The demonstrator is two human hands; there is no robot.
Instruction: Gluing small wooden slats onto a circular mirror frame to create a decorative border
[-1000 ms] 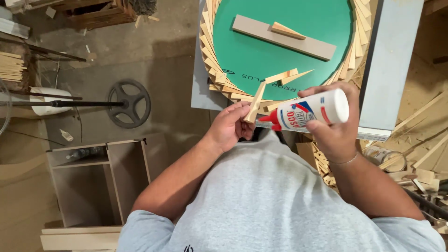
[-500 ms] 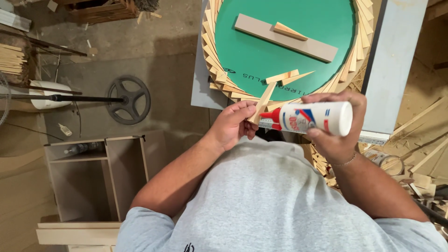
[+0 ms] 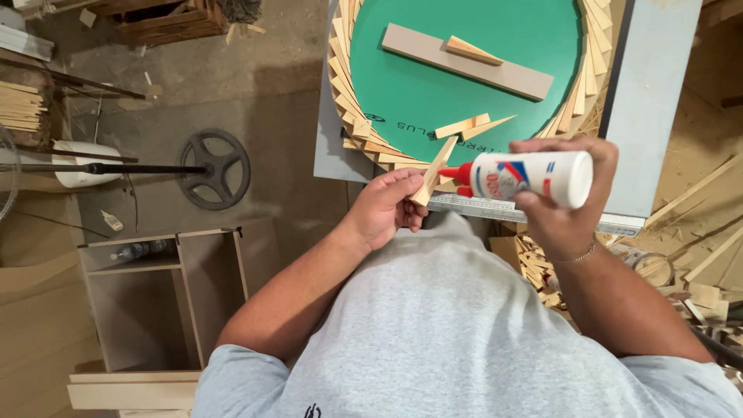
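White glue bottle (image 3: 534, 178) with red nozzle and a red-and-blue label panel, lying sideways, clamped in right hand (image 3: 561, 205). Nozzle tip meets wooden wedge (image 3: 433, 172), pinched in left hand (image 3: 385, 207) at its 9 o'clock. Green round board (image 3: 433, 70) at 12 o'clock, ringed with wood slats (image 3: 340, 70); grey strip (image 3: 464, 62) on it. Steel ruler (image 3: 495, 207) beneath bottle.

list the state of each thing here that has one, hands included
left hand: grip closed on the wooden wedge
wooden wedge: held tilted, tip toward the nozzle
right hand: grip closed on the glue bottle
glue bottle: held sideways, red nozzle at the wedge
green disc: flat, rimmed with wedges
grey bar: flat on the disc, one wedge on it
cabinet: open-fronted, a bottle on its shelf
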